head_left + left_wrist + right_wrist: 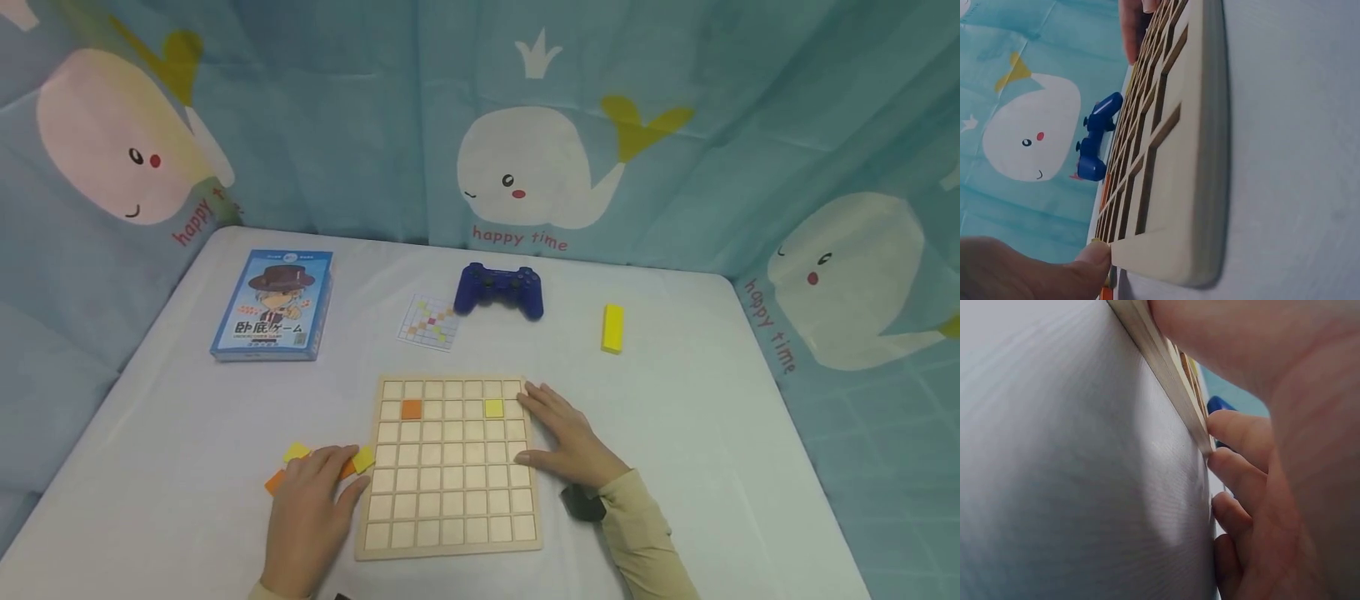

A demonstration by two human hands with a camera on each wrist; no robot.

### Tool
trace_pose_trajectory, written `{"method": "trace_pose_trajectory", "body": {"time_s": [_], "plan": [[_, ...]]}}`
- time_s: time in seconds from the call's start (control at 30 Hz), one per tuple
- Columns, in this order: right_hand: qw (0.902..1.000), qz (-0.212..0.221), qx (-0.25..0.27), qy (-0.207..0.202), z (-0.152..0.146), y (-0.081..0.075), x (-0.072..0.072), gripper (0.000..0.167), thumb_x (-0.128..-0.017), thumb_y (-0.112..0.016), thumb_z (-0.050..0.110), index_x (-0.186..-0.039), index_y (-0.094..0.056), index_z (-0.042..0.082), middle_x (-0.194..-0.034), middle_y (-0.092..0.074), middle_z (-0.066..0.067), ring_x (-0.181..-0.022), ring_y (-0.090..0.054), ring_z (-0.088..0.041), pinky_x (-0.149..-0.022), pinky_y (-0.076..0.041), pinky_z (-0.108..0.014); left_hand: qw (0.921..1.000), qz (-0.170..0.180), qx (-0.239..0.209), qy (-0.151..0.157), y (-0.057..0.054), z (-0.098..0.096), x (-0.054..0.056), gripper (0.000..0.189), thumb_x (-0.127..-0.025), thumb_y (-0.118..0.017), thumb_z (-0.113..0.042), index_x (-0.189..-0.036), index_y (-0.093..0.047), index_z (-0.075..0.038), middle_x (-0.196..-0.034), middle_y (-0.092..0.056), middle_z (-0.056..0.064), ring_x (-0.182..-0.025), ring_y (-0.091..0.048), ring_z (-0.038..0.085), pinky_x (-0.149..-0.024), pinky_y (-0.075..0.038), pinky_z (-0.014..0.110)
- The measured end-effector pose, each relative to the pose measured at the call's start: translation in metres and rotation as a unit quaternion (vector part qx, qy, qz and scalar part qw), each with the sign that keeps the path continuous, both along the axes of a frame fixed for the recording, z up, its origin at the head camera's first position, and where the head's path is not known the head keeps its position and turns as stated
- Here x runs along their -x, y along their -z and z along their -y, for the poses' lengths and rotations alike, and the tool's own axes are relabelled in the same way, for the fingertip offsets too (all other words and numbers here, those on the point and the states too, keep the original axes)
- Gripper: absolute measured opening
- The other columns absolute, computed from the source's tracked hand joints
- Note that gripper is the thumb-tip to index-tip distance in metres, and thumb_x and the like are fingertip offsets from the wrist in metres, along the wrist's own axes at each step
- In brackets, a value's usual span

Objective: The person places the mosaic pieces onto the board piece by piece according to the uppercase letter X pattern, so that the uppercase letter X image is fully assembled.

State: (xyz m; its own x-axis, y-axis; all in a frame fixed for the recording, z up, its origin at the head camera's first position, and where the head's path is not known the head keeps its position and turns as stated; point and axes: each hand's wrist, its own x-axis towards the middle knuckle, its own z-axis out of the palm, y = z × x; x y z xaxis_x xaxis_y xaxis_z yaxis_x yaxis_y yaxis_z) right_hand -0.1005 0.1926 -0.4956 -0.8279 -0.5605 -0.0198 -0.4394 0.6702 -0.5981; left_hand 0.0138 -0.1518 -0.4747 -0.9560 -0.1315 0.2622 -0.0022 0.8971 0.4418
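Note:
A wooden grid board lies on the white table, with one orange tile and one yellow tile in its second row from the far edge. My left hand is over loose orange and yellow tiles beside the board's left edge. Its thumb is spread from the fingers, near the board's edge; the hand hides part of the tiles. One loose yellow tile shows just past its fingertips. My right hand rests along the board's right edge, fingers extended near the far corner and thumb lower down.
Beyond the board lie a card with a coloured grid pattern, a blue game controller and a yellow block. A blue game box lies at the far left. A black object is under the right wrist.

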Motion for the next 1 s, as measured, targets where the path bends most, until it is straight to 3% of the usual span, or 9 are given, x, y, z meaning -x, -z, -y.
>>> {"method": "trace_pose_trajectory", "body": {"time_s": [0.4,0.67,0.87,1.0], "plan": [[0.9999,0.012,-0.003,0.004,0.0,-0.003,-0.001,0.085,-0.079,-0.073,0.05,-0.149,-0.034,0.02,-0.158,-0.025,0.001,-0.146,-0.016,-0.028,-0.111,-0.021,-0.06,0.9996,-0.027,0.003,0.011,0.004,-0.002,0.003,0.038,-0.065,-0.086,-0.015,-0.099,-0.073,-0.006,-0.106,-0.063,0.011,-0.075,-0.044,0.022,-0.059,-0.032,0.029],[1.0,0.003,-0.004,0.0,-0.001,-0.001,0.0,0.085,-0.08,-0.072,0.049,-0.149,-0.034,0.019,-0.158,-0.025,0.0,-0.146,-0.016,-0.028,-0.111,-0.022,-0.059,0.9996,-0.019,-0.019,-0.013,0.001,-0.004,0.004,0.035,-0.065,-0.087,-0.011,-0.097,-0.073,-0.004,-0.107,-0.062,0.012,-0.078,-0.044,0.025,-0.062,-0.032,0.032],[1.0,-0.004,-0.004,-0.006,0.0,-0.002,0.0,0.085,-0.08,-0.072,0.05,-0.149,-0.035,0.018,-0.157,-0.026,-0.002,-0.146,-0.018,-0.03,-0.111,-0.022,-0.06,0.994,-0.081,-0.073,0.003,-0.004,-0.006,0.008,0.036,-0.069,-0.083,-0.003,-0.102,-0.068,-0.001,-0.106,-0.061,0.014,-0.094,-0.051,0.03,-0.075,-0.039,0.039],[1.0,0.004,-0.003,-0.001,-0.001,-0.004,-0.001,0.085,-0.08,-0.072,0.05,-0.149,-0.035,0.018,-0.157,-0.025,-0.002,-0.146,-0.017,-0.03,-0.111,-0.022,-0.06,0.9881,-0.121,-0.09,0.031,-0.009,-0.012,0.018,0.042,-0.072,-0.08,0.001,-0.111,-0.064,-0.002,-0.107,-0.062,0.012,-0.093,-0.055,0.025,-0.076,-0.043,0.038]]}}
